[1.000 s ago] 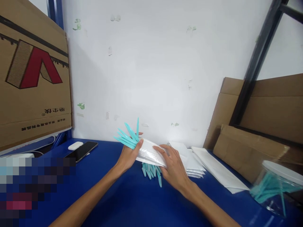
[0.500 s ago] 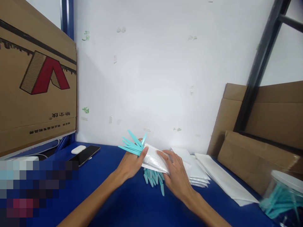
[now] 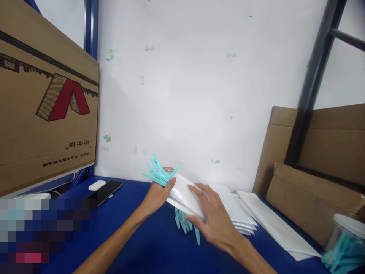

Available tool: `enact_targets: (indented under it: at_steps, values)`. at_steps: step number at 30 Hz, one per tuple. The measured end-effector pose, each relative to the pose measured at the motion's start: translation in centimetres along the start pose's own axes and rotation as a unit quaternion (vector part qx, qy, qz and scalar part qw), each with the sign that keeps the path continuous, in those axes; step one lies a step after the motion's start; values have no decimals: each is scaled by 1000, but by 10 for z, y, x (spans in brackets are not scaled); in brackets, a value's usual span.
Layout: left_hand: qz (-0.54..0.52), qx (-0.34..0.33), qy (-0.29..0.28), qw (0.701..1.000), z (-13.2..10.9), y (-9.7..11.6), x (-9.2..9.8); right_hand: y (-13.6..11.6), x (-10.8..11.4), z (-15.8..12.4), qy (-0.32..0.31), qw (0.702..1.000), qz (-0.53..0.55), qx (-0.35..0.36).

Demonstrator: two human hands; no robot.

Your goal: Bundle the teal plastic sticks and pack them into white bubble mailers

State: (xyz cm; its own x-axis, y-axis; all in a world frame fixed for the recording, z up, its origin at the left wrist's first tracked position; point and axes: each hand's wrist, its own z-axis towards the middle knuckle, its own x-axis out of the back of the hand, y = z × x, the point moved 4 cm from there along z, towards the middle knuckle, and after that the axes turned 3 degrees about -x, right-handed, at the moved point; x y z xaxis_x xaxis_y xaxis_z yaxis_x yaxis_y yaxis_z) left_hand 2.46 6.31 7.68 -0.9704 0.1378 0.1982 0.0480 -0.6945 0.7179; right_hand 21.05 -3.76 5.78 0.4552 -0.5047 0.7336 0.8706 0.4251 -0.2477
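My left hand (image 3: 158, 194) is closed around a bundle of slim, pointed teal plastic sticks (image 3: 159, 173) that fan out up and to the left. Its thumb also presses on the near-left end of a white padded bubble mailer (image 3: 182, 192). My right hand (image 3: 212, 213) grips the mailer's right part, fingers over the top and thumb at the lower edge. Below the mailer, more teal sticks (image 3: 182, 220) lie in a pile on the blue table (image 3: 154, 243), partly covered. I cannot see inside the mailer.
Right of my hands sit a stack of white mailers (image 3: 242, 220) and a long white mailer (image 3: 276, 226). A clear tub (image 3: 345, 243) of teal sticks stands far right near cardboard (image 3: 313, 201). At left are a phone (image 3: 107, 192), a white case (image 3: 97, 185) and a large carton (image 3: 48, 144).
The mailer has tilted further, its right end lower. My right thumb has come out along its lower edge. The teal bundle in my left hand has shifted slightly, and the camera view has moved a little.
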Motion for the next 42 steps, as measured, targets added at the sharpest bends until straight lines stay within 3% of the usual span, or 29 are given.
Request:
enact_targets:
  at_steps: [4,7,9,11,16,21,29,32,35,42]
  values:
    - [-53,115,-74,989,4,-2,14,13,25,32,-42,973,188,-125]
    - [-86,197,-128,968,1,-6,20,21,18,55,-191,905,322,-204]
    - [-112,204,-174,957,-2,-5,17,17,8,65,-240,870,381,-201]
    - [-144,181,-220,948,-5,-2,11,8,-4,71,-259,854,419,-169]
    - [-179,175,-296,922,-15,2,-5,-12,-27,79,-226,861,441,-110]
    - [-166,200,-325,909,-19,-1,-5,-8,-40,83,-227,815,514,-141]
    - [-166,186,-370,895,-23,6,-12,7,-30,85,-224,794,541,-168]
    - [-144,174,-381,897,-24,6,-13,20,-28,88,-190,792,544,-202]
    - [-137,165,-395,894,-25,5,-14,27,-36,88,-195,793,533,-219]
    - [-144,153,-405,890,-27,3,-17,10,-51,90,-240,804,513,-181]
